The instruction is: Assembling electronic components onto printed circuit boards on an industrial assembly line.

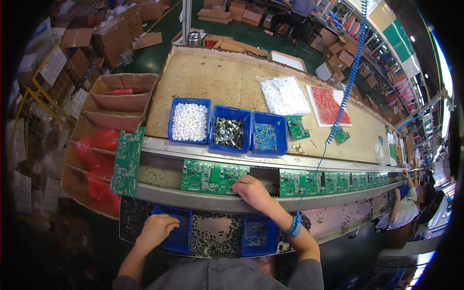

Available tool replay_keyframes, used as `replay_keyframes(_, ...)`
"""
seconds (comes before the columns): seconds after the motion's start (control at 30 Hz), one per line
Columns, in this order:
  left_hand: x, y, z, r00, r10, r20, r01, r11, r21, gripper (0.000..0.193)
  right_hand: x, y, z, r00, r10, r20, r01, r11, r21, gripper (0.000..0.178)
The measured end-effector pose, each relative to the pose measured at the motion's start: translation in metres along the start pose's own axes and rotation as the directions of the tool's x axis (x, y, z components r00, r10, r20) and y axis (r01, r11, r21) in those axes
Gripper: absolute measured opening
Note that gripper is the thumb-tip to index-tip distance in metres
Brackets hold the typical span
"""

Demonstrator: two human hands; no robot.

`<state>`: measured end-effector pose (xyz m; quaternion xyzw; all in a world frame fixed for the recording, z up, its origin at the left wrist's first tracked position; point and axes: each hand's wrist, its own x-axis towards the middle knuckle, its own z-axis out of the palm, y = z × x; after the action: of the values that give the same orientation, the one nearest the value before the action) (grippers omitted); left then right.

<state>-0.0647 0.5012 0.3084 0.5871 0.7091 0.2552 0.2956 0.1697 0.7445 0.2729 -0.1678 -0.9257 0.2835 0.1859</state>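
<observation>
My right hand (252,191) is closed in a pinch at the lower right corner of a green circuit board (198,176) that lies on the conveyor rail. Whatever its fingertips hold is too small to make out. Over a blue bin (178,241) at the near left, my left hand (158,233) has its fingers curled together; anything in them is hidden. Loose small parts with metal leads (212,237) lie to the right of that bin. A second blue bin (260,237) with similar leaded parts stands below my right forearm.
Beyond the rail stand blue bins of white parts (190,122), dark parts (228,133) and blue leaded parts (265,136). Another board (126,164) lies across the rail's left end. A coiled blue cord (349,72) hangs at right; a blue wristband (294,225) circles my right wrist.
</observation>
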Motion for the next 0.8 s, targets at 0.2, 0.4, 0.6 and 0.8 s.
replay_keyframes(0.2,0.023,0.01,-0.02,0.994,0.007,-0.108,-0.022,0.99,-0.136,0.018,-0.017,-0.042,-0.029,0.976,0.208,0.067,-0.206,0.978,-0.037,0.015)
replay_keyframes(0.4,0.06,0.005,-0.02,0.998,-0.02,-0.054,0.01,0.983,-0.184,0.016,-0.094,-0.086,-0.034,0.78,0.282,0.558,-0.213,0.959,-0.188,0.011)
replay_keyframes(0.6,0.087,-0.006,-0.001,0.987,0.094,-0.131,-0.107,0.989,-0.1,0.008,-0.142,-0.086,0.014,0.808,0.393,0.438,-0.197,0.882,-0.428,0.01)
replay_keyframes(0.8,0.102,-0.013,0.006,0.945,0.206,-0.254,-0.222,0.974,-0.034,0.005,-0.145,-0.086,0.017,0.833,0.383,0.4,-0.228,0.896,-0.382,0.008)
